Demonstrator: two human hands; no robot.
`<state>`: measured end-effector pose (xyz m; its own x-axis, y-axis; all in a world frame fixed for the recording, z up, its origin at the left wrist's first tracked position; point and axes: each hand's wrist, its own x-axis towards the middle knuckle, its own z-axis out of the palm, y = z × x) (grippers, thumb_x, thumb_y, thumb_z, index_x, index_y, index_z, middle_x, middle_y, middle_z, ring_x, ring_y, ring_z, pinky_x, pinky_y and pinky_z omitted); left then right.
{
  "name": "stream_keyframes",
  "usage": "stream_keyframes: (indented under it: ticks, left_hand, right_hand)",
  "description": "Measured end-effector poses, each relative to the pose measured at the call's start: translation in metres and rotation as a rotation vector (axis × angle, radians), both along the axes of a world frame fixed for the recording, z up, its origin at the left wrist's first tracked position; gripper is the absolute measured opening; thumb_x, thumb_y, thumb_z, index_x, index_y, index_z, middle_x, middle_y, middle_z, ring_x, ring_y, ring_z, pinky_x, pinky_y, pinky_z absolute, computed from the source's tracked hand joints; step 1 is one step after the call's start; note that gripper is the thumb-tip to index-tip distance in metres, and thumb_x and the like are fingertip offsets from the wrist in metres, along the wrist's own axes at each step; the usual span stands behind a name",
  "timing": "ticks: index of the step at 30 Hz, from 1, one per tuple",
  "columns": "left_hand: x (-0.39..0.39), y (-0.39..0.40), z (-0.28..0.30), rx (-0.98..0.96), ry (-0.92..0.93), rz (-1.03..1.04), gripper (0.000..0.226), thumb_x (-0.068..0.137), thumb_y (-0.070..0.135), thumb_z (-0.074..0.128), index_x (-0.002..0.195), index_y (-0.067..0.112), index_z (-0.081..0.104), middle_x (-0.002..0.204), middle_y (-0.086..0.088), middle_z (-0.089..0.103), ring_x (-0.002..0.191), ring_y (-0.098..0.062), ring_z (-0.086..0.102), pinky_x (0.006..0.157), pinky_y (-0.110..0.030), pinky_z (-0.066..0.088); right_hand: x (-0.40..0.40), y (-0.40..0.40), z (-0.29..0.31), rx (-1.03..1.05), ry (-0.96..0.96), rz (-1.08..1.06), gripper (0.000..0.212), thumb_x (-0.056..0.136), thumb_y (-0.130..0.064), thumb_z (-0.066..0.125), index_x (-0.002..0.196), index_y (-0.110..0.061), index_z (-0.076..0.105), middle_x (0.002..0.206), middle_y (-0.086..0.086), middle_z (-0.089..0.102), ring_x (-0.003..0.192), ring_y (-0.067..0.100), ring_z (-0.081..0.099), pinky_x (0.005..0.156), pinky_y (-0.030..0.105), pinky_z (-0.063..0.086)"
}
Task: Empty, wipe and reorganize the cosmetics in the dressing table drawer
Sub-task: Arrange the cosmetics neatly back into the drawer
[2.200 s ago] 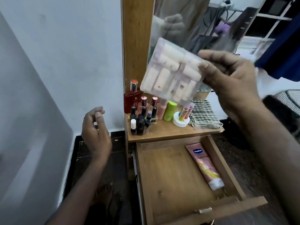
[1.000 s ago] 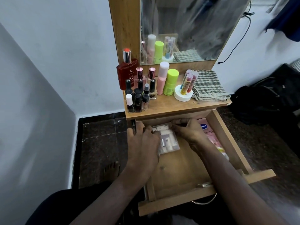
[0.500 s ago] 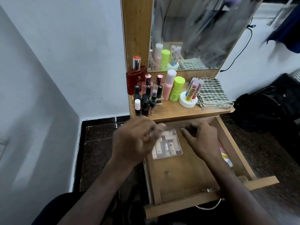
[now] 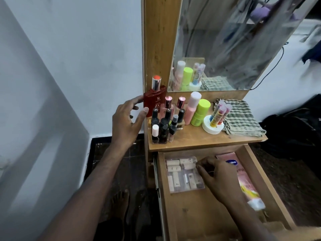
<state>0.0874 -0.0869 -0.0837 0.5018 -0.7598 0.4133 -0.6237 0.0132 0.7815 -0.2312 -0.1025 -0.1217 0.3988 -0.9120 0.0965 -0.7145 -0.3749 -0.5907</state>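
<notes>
The wooden drawer [image 4: 194, 216] stands pulled out below the dressing table top [image 4: 191, 138]. A clear plastic box of small cosmetic tubes [image 4: 183, 174] lies flat in its back left corner. My right hand [image 4: 218, 178] rests on the drawer floor with its fingertips against the box's right edge. A pink Vaseline tube [image 4: 243, 181] lies along the drawer's right side, partly under that hand. My left hand [image 4: 126, 120] is raised with spread fingers just left of the red perfume bottle [image 4: 153, 101], touching or nearly touching it, gripping nothing.
On the top stand dark nail polish bottles [image 4: 163, 126], a pink bottle [image 4: 192, 106], a green bottle [image 4: 199, 113], a white holder with lip balms [image 4: 214, 126] and a folded checked cloth [image 4: 241, 119]. A mirror [image 4: 234, 40] rises behind. A bare foot [image 4: 119, 204] is on the dark floor.
The plastic box was lowered from the air into the drawer's back left corner. My left hand has since risen from the drawer to the red perfume bottle. My right hand stays at the box.
</notes>
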Motion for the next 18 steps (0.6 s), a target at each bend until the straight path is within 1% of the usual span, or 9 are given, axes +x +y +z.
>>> stream_keyframes:
  ticks: [3,5,6,8,10,12,14,16,18]
  left_hand:
    - [-0.002,-0.011,-0.002,0.029,0.013,-0.053,0.054,0.099,0.060,0.062,0.140,0.025,0.065,0.126,0.012,0.071,0.110,-0.005,0.064,0.089,-0.030,0.056]
    - [-0.005,-0.015,-0.003,0.024,0.048,-0.044,0.048,0.098,0.055,0.065,0.135,0.023,0.068,0.121,0.014,0.072,0.106,-0.001,0.065,0.093,-0.029,0.058]
    - [-0.006,-0.016,-0.002,0.016,0.067,-0.020,0.045,0.099,0.052,0.065,0.134,0.023,0.068,0.121,0.014,0.073,0.105,0.001,0.066,0.095,-0.029,0.059]
    - [-0.007,-0.017,0.000,-0.005,0.107,0.046,0.043,0.100,0.048,0.066,0.134,0.022,0.069,0.123,0.010,0.075,0.106,-0.001,0.068,0.095,-0.027,0.059]
    - [-0.006,-0.012,0.005,-0.037,0.134,0.104,0.042,0.102,0.042,0.068,0.136,0.018,0.068,0.125,0.007,0.075,0.108,0.001,0.067,0.095,-0.019,0.058]
    - [-0.005,-0.002,0.015,-0.088,0.147,0.141,0.041,0.103,0.037,0.068,0.138,0.016,0.067,0.125,0.007,0.073,0.106,0.009,0.065,0.094,-0.010,0.054]
    - [-0.003,0.013,0.028,-0.138,0.182,0.162,0.041,0.103,0.035,0.069,0.139,0.015,0.066,0.125,0.007,0.072,0.109,0.013,0.063,0.095,-0.011,0.054]
    - [-0.007,0.032,0.046,-0.177,0.220,0.159,0.041,0.103,0.034,0.069,0.140,0.017,0.065,0.124,0.011,0.072,0.113,0.011,0.064,0.096,-0.012,0.054]
    - [-0.018,0.054,0.065,-0.194,0.248,0.112,0.040,0.103,0.034,0.070,0.140,0.020,0.065,0.123,0.016,0.072,0.115,0.008,0.066,0.096,-0.012,0.054]
  right_hand:
    - [0.002,-0.002,0.000,0.028,-0.003,0.036,0.009,0.094,-0.022,0.076,0.097,-0.030,0.079,0.091,-0.020,0.074,0.084,-0.004,0.070,0.075,0.021,0.061]
    - [0.003,-0.001,0.001,0.041,-0.014,0.055,0.010,0.094,-0.022,0.075,0.097,-0.031,0.078,0.091,-0.022,0.073,0.086,-0.005,0.069,0.075,0.020,0.060]
    - [0.003,-0.001,0.001,0.040,-0.020,0.061,0.010,0.094,-0.022,0.075,0.097,-0.031,0.078,0.090,-0.022,0.073,0.087,-0.005,0.069,0.075,0.021,0.060]
    - [0.004,0.000,0.000,0.036,-0.028,0.069,0.010,0.093,-0.022,0.076,0.096,-0.031,0.078,0.088,-0.022,0.073,0.085,-0.004,0.070,0.074,0.022,0.060]
    - [0.003,0.000,0.001,0.029,-0.034,0.075,0.011,0.093,-0.021,0.076,0.096,-0.031,0.078,0.088,-0.023,0.073,0.085,-0.004,0.070,0.073,0.022,0.060]
    - [0.003,0.002,0.002,0.019,-0.036,0.079,0.012,0.094,-0.020,0.076,0.096,-0.032,0.077,0.089,-0.021,0.074,0.086,-0.005,0.069,0.073,0.019,0.059]
    - [0.003,0.003,0.007,0.012,-0.046,0.062,0.014,0.094,-0.019,0.076,0.096,-0.033,0.075,0.089,-0.019,0.074,0.085,-0.005,0.069,0.071,0.015,0.057]
    - [0.004,0.007,0.017,-0.025,-0.073,0.020,0.015,0.094,-0.019,0.076,0.094,-0.034,0.074,0.086,-0.018,0.073,0.080,-0.004,0.069,0.068,0.011,0.053]
    - [0.006,0.012,0.033,-0.106,-0.160,-0.002,0.013,0.092,-0.019,0.078,0.093,-0.031,0.075,0.083,-0.019,0.073,0.079,-0.003,0.069,0.067,0.011,0.052]
